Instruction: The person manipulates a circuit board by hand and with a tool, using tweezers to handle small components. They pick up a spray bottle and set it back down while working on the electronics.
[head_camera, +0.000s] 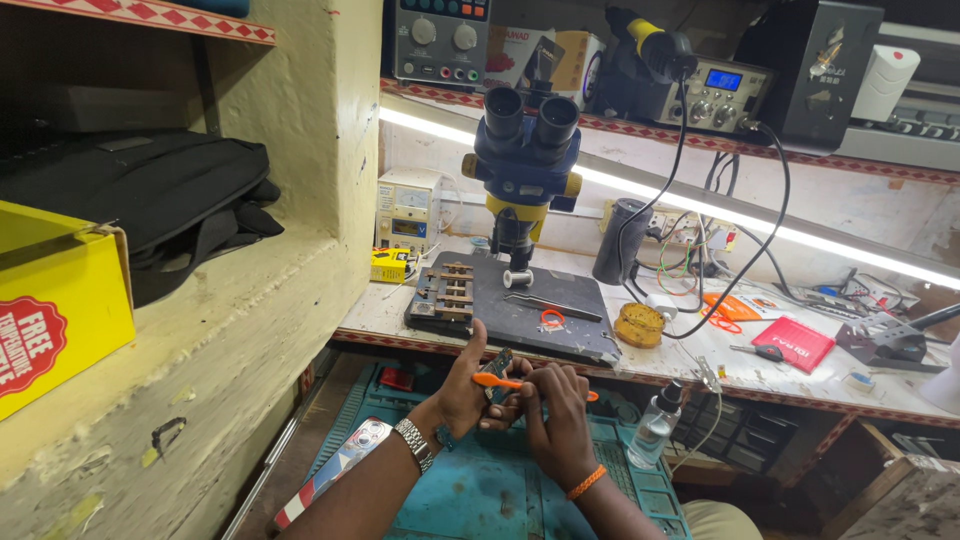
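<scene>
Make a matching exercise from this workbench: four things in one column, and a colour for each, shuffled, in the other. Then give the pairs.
Things:
1. microscope
2. brush handle held in the hands
3. small pouch on the bench
4. bag on the left shelf

Colours:
A. red
B. black
C. blue with yellow trim
D. orange

Pairs: 1-C, 2-D, 3-A, 4-B
</scene>
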